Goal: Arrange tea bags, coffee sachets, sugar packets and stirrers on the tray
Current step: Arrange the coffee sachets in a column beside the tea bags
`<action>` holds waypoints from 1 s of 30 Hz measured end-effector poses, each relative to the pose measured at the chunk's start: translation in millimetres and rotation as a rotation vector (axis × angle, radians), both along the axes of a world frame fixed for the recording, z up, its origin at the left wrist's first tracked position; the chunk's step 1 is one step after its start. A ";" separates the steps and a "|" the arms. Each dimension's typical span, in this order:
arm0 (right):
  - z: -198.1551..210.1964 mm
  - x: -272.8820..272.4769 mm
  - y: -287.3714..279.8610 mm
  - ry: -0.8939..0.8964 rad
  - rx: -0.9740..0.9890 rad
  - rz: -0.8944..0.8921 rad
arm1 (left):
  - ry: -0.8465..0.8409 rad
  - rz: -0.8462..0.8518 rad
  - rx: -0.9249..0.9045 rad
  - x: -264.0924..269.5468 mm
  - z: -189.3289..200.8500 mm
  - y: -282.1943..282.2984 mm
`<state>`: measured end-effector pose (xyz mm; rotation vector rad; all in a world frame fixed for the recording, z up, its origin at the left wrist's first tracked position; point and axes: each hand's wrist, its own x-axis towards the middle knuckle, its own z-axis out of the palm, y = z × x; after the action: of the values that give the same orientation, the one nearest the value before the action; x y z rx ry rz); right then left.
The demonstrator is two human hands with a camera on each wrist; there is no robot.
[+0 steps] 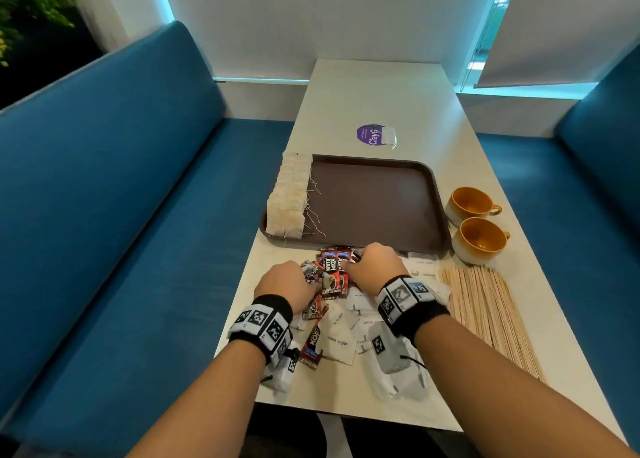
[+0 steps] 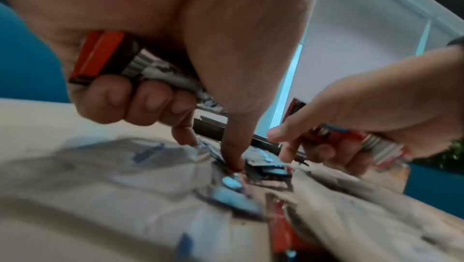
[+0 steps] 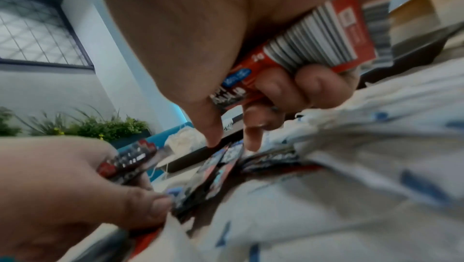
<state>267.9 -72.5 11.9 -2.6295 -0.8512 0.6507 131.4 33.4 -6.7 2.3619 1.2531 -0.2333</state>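
**Both hands gathering coffee sachets**

Tea bags (image 1: pixel 290 194) in a row along tray (image 1: pixel 374 194) L edge, running near-to-far. L hand (image 1: pixel 289 284) & R hand (image 1: pixel 375 267) fingers each curled round coffee sachets (image 1: pixel 332 277) at near rim; stirrers (image 1: pixel 488 312) far R, lengthwise
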 end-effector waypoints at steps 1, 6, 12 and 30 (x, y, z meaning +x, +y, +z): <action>-1.5 -0.7 5.1 0.001 -0.029 -0.005 | -0.013 0.005 -0.015 1.7 -0.9 1.8; -14.2 -6.5 12.4 -0.021 -0.070 -0.049 | -0.088 0.036 -0.103 1.7 -6.8 11.5; -14.3 2.9 4.2 0.195 0.089 -0.125 | -0.441 0.143 -0.331 -7.8 -0.8 19.0; 5.5 8.4 -49.4 0.426 0.476 -0.186 | -0.362 -0.139 -0.252 7.5 13.9 3.3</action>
<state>276.3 -122.0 17.4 -2.0126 -0.5424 0.8011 138.8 36.7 7.2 2.1524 0.8394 -0.0024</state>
